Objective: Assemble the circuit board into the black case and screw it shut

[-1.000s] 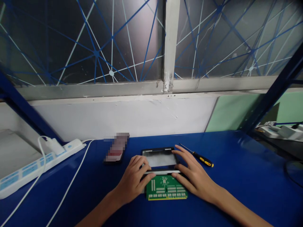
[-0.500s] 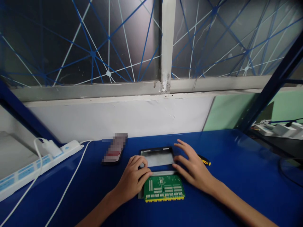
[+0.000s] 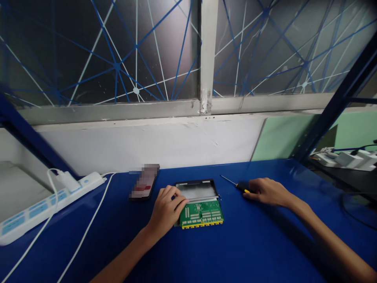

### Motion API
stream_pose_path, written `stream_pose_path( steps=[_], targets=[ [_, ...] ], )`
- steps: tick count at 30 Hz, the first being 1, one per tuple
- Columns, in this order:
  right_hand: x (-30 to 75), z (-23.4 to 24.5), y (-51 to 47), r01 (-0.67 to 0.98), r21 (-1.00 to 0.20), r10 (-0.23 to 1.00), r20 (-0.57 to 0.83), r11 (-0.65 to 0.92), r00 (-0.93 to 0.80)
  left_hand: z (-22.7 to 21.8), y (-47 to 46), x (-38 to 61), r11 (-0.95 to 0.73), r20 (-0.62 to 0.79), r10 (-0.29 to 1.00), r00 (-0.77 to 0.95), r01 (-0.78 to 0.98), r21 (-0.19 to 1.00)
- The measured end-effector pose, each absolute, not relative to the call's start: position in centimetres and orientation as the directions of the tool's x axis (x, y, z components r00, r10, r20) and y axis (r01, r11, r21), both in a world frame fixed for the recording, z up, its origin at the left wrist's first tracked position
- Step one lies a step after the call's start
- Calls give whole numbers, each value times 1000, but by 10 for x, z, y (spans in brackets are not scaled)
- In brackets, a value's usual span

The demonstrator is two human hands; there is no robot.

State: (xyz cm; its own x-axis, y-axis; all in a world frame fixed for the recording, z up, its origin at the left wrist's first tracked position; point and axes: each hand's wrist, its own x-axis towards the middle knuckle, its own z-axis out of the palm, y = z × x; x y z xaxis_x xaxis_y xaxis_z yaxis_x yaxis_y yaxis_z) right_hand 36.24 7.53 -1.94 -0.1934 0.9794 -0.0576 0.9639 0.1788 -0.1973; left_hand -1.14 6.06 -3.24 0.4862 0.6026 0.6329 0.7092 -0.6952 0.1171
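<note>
My left hand (image 3: 167,206) is closed at the left edge of a green circuit board (image 3: 202,214), with its thumb by a grey metal strip (image 3: 203,199) along the board's far side. The board has a yellow strip on its near edge. It lies against a black frame-like case (image 3: 203,182) with a grey inside, partly behind my fingers. To the right, my right hand (image 3: 268,191) has its fingers closed round the black and yellow handle of a screwdriver (image 3: 242,187). The screwdriver's thin shaft points to the far left, its tip close to the table.
A phone (image 3: 147,182), partly blurred, lies left of the case on the blue table (image 3: 235,251). At the far left is a white power strip (image 3: 38,210) with a plug and white cables (image 3: 88,224). A wall and windows (image 3: 153,59) stand behind.
My right hand has left the case, moved right and closed on the screwdriver. The circuit board has moved away from me, up against the case, with my left hand on it.
</note>
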Motion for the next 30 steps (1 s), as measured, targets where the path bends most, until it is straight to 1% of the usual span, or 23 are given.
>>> stream_pose_path(
  steps=[3, 5, 7, 9, 11, 12, 13, 15, 17, 19, 20, 22, 24, 25, 30],
  targets=[
    [356, -13, 74, 953, -234, 980, -8, 191, -199, -34, 61, -12, -694, 636, 599, 486, 712, 110],
    [354, -6, 72, 937, -299, 983, 60, 182, -172, -35, 62, -13, -691, 643, 594, 484, 716, 99],
    [354, 1, 70, 887, -419, 979, 145, 193, -145, -36, 63, -15, -688, 651, 588, 480, 721, 89],
    [354, 9, 68, 792, -570, 965, 247, 220, -91, -33, 64, -15, -685, 664, 584, 467, 723, 94],
    [350, 18, 64, 655, -708, 937, 348, 265, -3, -27, 63, -14, -685, 676, 586, 447, 719, 118],
    [346, 23, 62, 577, -761, 917, 395, 297, 49, -23, 63, -12, -682, 680, 594, 431, 718, 141],
    [341, 28, 60, 499, -795, 899, 432, 346, 65, -18, 62, -10, -681, 680, 603, 416, 712, 169],
    [328, 38, 58, 408, -813, 879, 474, 415, 51, -9, 61, -1, -686, 687, 624, 373, 683, 252],
    [312, 46, 58, 374, -807, 857, 512, 458, 56, -1, 60, 10, -704, 670, 650, 358, 615, 355],
    [295, 51, 61, 425, -770, 825, 558, 475, 88, 5, 59, 24, -723, 610, 680, 407, 513, 463],
    [287, 52, 63, 432, -767, 831, 552, 475, 66, 7, 59, 31, -715, 573, 697, 431, 479, 509],
    [271, 52, 65, 381, -781, 840, 543, 496, 19, 9, 59, 44, -699, 520, 714, 468, 440, 564],
    [258, 51, 63, 373, -769, 833, 552, 519, -20, 8, 61, 53, -686, 504, 725, 469, 422, 593],
    [252, 49, 61, 380, -758, 828, 559, 529, -38, 7, 62, 56, -693, 504, 717, 481, 417, 588],
    [243, 37, 51, 460, -707, 819, 568, 537, -84, -4, 67, 56, -758, 525, 648, 552, 402, 514]
  ],
)
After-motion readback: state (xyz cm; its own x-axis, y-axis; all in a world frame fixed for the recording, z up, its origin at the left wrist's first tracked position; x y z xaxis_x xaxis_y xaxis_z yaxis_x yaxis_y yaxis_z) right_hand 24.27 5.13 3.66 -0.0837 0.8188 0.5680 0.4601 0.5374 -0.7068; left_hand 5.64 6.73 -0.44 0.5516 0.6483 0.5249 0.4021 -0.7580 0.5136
